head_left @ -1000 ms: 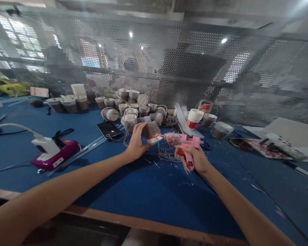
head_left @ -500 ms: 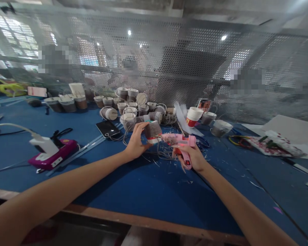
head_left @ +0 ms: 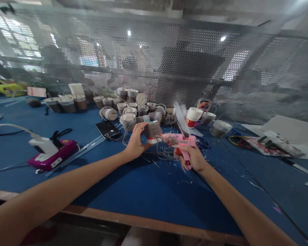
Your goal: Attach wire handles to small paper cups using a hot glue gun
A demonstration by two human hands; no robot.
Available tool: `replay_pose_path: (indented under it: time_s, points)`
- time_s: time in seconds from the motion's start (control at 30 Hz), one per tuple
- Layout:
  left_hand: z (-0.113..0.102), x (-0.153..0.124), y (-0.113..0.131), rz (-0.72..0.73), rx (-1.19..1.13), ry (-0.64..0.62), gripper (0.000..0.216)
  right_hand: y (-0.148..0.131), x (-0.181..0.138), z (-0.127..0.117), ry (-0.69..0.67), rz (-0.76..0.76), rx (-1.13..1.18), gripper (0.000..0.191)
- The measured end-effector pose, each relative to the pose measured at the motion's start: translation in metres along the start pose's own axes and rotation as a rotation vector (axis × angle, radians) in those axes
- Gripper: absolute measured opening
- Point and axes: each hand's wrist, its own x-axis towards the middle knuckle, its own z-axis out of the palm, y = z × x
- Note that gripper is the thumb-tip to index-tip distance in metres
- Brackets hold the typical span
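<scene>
A paper cup [head_left: 154,129] wound with grey-brown cord is gripped in my left hand [head_left: 136,142], thumb below and fingers above. A red and white band of the cup shows beneath the cord. My right hand [head_left: 193,157] is wrapped round the handle of a pink hot glue gun [head_left: 178,139]. Its nozzle points left and is at the lower side of the cup; whether it touches cannot be told. Loose grey cord [head_left: 166,155] lies on the table under the cup and the gun.
Behind my hands stand several cord-wrapped cups [head_left: 128,118]. A stack of paper cups [head_left: 193,117] is right of them. On the left lie a black phone [head_left: 107,130] and a purple power strip [head_left: 53,155] with a white plug. A perforated metal screen [head_left: 143,68] closes the back.
Almost nothing differs. The hands, cup and glue gun hold nearly the same place, with only a very slight shift of the view.
</scene>
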Motion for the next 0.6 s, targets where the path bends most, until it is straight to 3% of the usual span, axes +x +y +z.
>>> replay_pose_path:
  time_s: [0.6]
  points:
    - [0.003,-0.001,-0.011,-0.031,-0.081,0.049,0.074,-0.002,0.001,-0.003,0.061,-0.045,-0.029,0.022]
